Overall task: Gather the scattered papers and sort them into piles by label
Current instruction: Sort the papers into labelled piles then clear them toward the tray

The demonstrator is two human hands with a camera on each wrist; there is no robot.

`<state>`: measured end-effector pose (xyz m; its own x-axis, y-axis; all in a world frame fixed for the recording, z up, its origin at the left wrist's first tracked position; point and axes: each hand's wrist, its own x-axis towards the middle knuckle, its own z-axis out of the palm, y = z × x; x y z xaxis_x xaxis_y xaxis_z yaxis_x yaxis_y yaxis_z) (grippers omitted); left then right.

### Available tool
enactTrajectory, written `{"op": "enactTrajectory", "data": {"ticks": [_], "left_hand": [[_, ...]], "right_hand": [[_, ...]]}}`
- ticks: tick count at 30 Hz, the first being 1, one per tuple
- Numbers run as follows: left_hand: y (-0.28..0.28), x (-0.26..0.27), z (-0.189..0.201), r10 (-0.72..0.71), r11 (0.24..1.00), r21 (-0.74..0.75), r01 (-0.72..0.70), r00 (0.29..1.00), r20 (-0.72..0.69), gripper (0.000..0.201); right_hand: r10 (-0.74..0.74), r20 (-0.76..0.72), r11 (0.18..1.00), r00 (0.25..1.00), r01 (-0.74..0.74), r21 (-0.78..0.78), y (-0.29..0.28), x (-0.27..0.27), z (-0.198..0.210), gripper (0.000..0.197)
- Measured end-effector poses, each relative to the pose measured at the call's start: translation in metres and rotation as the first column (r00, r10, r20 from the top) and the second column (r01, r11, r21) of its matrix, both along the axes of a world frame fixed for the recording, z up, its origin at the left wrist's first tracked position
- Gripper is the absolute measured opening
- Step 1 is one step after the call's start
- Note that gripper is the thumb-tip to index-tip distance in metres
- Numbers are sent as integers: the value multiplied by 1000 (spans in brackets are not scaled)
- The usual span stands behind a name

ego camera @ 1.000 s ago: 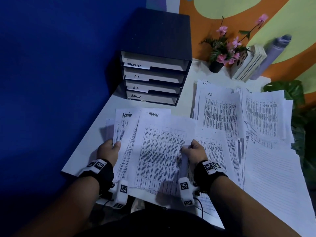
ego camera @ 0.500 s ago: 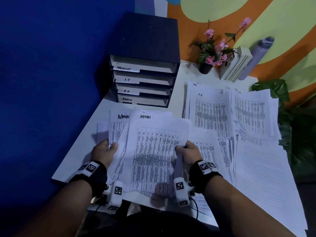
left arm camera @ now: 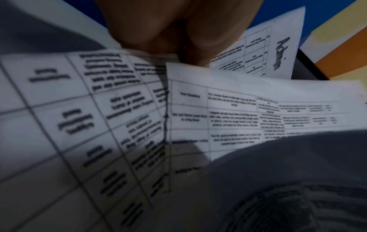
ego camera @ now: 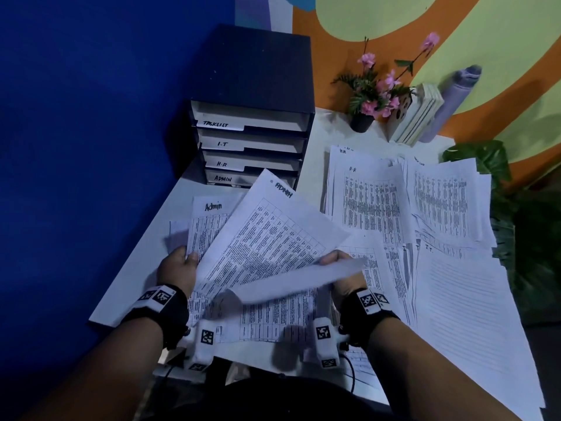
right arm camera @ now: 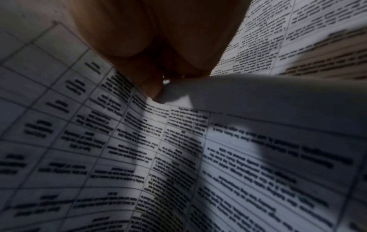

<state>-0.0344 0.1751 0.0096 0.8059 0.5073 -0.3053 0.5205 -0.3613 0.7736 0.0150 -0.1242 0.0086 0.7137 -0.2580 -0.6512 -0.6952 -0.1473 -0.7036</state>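
paper sheet (ego camera: 267,238) between both hands

Surface: white table (ego camera: 145,265) | rear left: black drawer unit (ego camera: 252,117) | rear right: flower pot (ego camera: 361,123), books (ego camera: 416,120) | across top: loose printed papers (ego camera: 440,208), overlapping, reaching right edge.

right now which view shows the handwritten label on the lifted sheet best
The head view: the lifted sheet shows whole, "ADMIN" written at its top corner. The left wrist view reads "Admin" only on another sheet behind. The right wrist view shows blurred table text, no label.
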Motion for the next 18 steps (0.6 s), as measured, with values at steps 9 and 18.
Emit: {"op": "enactTrajectory", "data": {"ticks": [9,18], "left_hand": [[-2,0,9,-48,997,-65,49,999,11,21],[-11,-4,3,-149,986,-85,142,985,-87,12]], "right_hand": [[-52,309,984,950,-4,179,3,1,-8,34],[219,286,961,933,-155,-230,19,-4,-6,18]]}}
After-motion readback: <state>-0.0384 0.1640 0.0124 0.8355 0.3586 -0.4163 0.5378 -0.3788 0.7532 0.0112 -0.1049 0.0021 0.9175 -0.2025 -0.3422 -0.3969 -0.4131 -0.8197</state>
